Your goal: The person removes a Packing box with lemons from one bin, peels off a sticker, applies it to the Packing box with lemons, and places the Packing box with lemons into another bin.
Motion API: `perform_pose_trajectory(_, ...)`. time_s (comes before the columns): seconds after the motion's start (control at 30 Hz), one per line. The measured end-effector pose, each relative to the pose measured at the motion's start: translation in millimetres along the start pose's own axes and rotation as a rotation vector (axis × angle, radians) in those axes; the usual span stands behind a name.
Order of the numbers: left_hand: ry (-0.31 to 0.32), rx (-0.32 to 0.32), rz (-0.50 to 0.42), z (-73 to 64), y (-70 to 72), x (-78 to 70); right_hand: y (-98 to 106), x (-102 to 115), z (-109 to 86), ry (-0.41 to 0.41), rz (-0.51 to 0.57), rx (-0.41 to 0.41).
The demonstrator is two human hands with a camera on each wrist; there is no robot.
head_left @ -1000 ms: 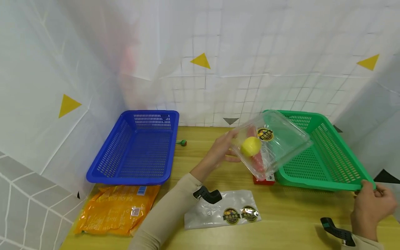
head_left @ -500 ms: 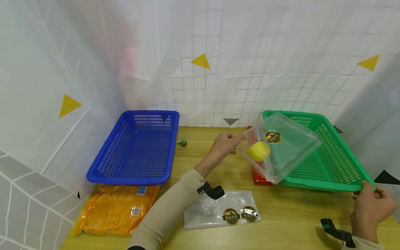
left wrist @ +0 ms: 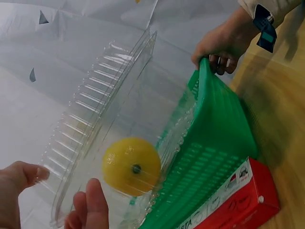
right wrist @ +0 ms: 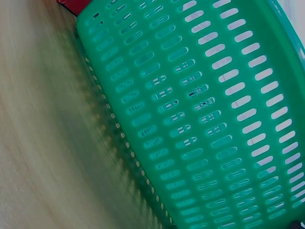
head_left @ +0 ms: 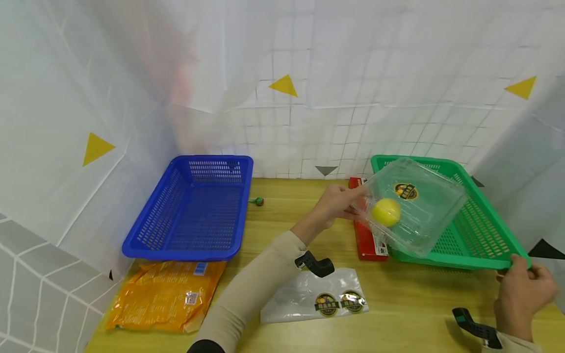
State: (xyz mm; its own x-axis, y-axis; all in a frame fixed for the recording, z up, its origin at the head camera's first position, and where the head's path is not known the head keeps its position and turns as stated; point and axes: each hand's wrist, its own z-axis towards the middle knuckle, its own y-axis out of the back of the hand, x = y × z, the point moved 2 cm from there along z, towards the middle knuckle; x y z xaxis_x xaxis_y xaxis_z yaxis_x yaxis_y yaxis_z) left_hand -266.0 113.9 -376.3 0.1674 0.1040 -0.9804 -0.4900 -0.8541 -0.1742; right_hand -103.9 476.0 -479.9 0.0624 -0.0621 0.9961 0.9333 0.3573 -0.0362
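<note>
My left hand (head_left: 337, 203) pinches the left edge of a clear plastic fruit box (head_left: 432, 196), thumb on one side and fingers on the other in the left wrist view. Inside the box lies a yellow lemon-like fruit (left wrist: 132, 167), near the held end. The box is tilted over the left part of a green basket (head_left: 490, 223); whether they touch I cannot tell. At the basket's near right corner, my right hand (head_left: 525, 289) grips the rim. The right wrist view shows the slotted basket wall (right wrist: 190, 114), and that hand is out of sight there.
A red box (head_left: 372, 247) lies against the green basket's left side. To the left stands a blue basket (head_left: 205, 211), with an orange packet (head_left: 169, 296) before it. A small green-and-red item (head_left: 259, 201) and a clear labelled bag (head_left: 304, 299) lie on the wooden table.
My left hand has carried the plastic box rightward, farther over the green basket, and the fruit has travelled with it. More of the red box shows now. The right hand stays on the rim.
</note>
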Motion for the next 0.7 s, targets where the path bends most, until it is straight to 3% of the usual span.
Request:
perform_pose_trajectory(0.2,0.008,0.0,-0.014,7.8,-25.4,3.4,0.0,3.1,-0.5,-0.03,0.09,0.026)
perform_pose_trajectory(0.47,0.04,-0.031,-0.081,12.4,-54.3,2.6,3.4,5.5,-0.9,-0.237,0.382,0.035)
perform_pose_trajectory(0.7,0.063,-0.068,-0.067,19.9,-76.8,0.1,3.1,3.8,-0.6,-0.224,0.424,0.046)
